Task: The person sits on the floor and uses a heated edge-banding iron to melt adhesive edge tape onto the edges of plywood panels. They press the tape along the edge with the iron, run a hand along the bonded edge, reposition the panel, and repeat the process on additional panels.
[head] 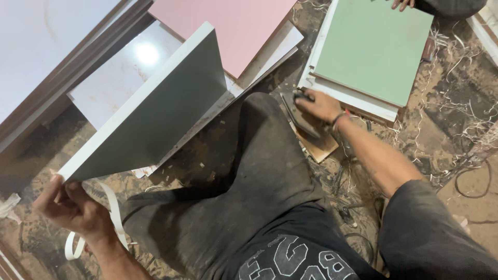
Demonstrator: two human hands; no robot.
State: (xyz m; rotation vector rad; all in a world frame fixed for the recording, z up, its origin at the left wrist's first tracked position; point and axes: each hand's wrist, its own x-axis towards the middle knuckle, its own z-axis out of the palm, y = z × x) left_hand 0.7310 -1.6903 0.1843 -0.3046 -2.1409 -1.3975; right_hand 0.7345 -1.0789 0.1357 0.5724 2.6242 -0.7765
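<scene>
- Your left hand [72,207] has its grip closed on the near corner of a grey board [155,114], thumb on top of the white edge, fingers under it.
- The grey board stands tilted on edge, rising from your hand toward the far side of the floor, its far corner over a pink board [228,31].
- A white strip of edge tape [111,212] curls down past your left wrist, just beside that hand.
- Your right hand [319,106] is closed around a dark flat tool [301,116], pressing it down on a small brown wood piece [321,148] beside your raised knee [259,135].
- Just past that hand a green board [373,46] lies flat on a stack of white boards [358,101], toward the far right of the floor.
- A pale glossy sheet [124,67] lies under the grey board, at the far left.
- Another person's hand [402,4] touches the far edge of the green board.
- The floor [456,83] is strewn with pale shavings, and a dark cable [474,186] loops at the right edge.
</scene>
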